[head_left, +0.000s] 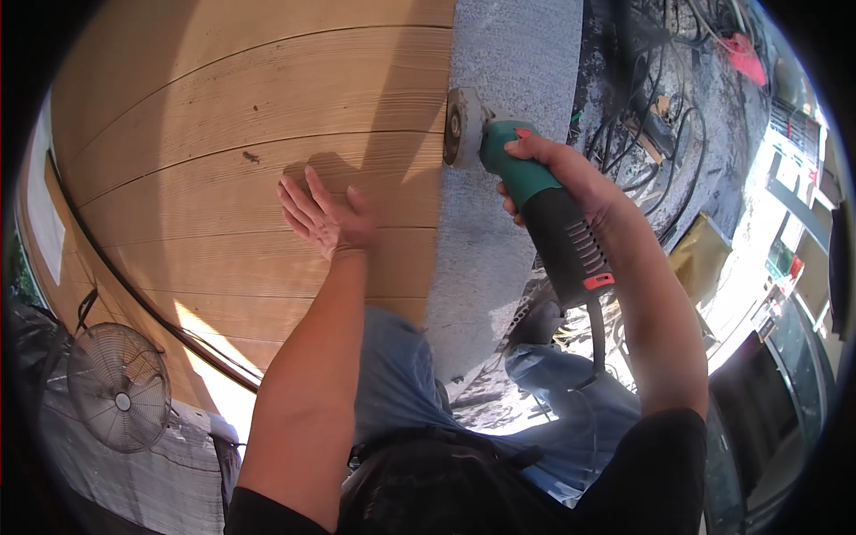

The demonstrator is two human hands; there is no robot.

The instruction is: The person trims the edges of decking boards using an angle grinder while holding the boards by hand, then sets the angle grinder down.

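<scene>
My right hand [557, 165] is wrapped round the green head of an angle grinder [562, 232], whose black body slants down toward my right forearm. The grinder's round disc [455, 127] stands on edge at the seam between the brown wood-grain planks [223, 98] and a grey strip [513, 53]. Whether the disc is spinning cannot be made out. Flat on the planks rests my left hand [325, 214], fingers spread and holding nothing, to the left of the disc. From the grinder's rear end a dark cord [596, 339] hangs down.
Tangled black cables [664, 134] lie on the ground beyond the grey strip, with a pinkish-red item [743, 58] at the far right. A round wire-caged fan [119, 388] stands at the lower left. A dark curved edge [134, 285] borders the planks on the left.
</scene>
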